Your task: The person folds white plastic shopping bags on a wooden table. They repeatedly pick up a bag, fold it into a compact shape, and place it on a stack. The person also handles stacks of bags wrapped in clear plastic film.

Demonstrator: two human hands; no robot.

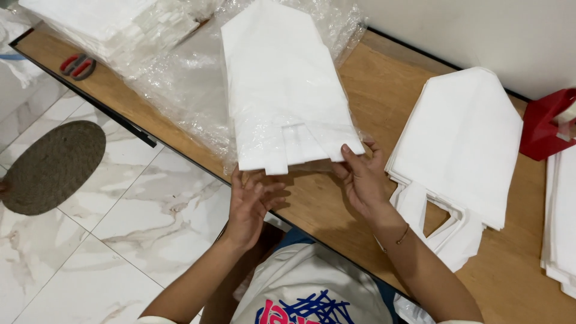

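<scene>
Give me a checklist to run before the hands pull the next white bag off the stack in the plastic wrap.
1. Right hand on the bag stack: ok, fingertips touch its near right corner.
2. Left hand grip: not ok, it sits just below the stack's near edge, fingers open.
3. Plastic wrap clear of the stack: ok, it lies opened around and under it.
4. Finished pile has room: ok, it lies flat on the table.
5. Scissors out of the way: ok, at the far left corner.
6. Single bag separated: cannot tell.

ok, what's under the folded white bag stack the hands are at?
Crinkled clear plastic wrap lies under the white bag stack, on the wooden table. Whatever lies directly beneath the stack is covered.
</scene>
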